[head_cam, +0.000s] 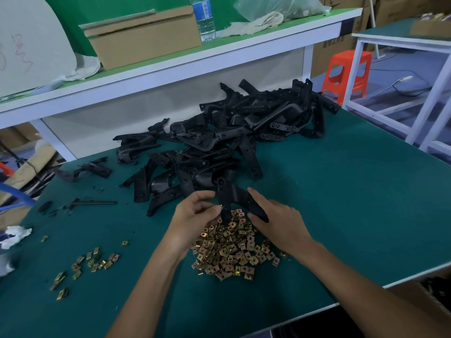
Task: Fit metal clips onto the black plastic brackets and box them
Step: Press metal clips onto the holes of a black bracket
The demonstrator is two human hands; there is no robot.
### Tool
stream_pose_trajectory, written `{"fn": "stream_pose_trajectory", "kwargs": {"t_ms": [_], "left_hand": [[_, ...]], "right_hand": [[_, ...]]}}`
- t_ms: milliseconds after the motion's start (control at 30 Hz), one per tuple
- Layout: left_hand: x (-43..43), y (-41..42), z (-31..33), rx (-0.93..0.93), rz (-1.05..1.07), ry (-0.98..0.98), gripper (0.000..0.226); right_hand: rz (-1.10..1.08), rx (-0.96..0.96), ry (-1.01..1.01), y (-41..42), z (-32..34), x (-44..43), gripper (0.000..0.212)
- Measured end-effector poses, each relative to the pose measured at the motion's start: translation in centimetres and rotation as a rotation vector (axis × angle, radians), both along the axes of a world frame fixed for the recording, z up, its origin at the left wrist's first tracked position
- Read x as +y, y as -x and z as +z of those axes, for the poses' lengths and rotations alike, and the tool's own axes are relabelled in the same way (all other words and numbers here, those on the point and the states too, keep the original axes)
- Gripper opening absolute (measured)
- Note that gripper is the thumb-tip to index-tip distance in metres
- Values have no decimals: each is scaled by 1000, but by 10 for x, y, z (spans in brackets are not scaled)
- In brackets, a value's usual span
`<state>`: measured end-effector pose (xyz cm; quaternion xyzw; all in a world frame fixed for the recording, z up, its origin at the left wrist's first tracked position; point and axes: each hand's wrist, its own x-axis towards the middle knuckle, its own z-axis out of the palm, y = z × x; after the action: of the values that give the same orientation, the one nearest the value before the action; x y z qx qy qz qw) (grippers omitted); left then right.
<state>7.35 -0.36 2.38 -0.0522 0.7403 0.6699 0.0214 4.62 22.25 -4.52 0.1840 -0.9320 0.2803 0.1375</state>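
— Where do we stand?

— We hold one black bracket just above the heap of metal clips, near the desk's front edge. Our right hand is clamped around its lower arm; our left hand pinches something small and shiny at the strip's edge, probably a clip, so this looks like the fitting step.

— And next?

— We'd judge the clip must be lined up and pushed on squarely.

— What can't we see?

— Whether it's seated: fingers cover it. The bracket pile fills the desk's middle; the box at the front right corner is cut off.
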Motion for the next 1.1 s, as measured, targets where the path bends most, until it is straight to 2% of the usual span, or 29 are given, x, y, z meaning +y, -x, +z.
{"fn": "stream_pose_trajectory", "kwargs": {"t_ms": [167, 233, 533, 767, 1033, 1100], "left_hand": [[3, 1, 1, -25, 56, -191, 22], [5, 2, -1, -26, 41, -198, 20], [3, 2, 0, 1, -4, -95, 26], [5, 4, 6, -57, -128, 98, 34], [14, 10, 9, -5, -74, 58, 16], [16, 14, 4, 0, -26, 173, 22]], "right_hand": [[-8, -28, 56, 1, 2, 2, 65], [-4, -14, 52, 0, 2, 1, 65], [16, 12, 12, 0, 1, 1, 65], [17, 25, -52, -2, 2, -1, 65], [-14, -16, 81, 0, 4, 0, 62], [-50, -25, 177, 1, 5, 2, 63]]}}
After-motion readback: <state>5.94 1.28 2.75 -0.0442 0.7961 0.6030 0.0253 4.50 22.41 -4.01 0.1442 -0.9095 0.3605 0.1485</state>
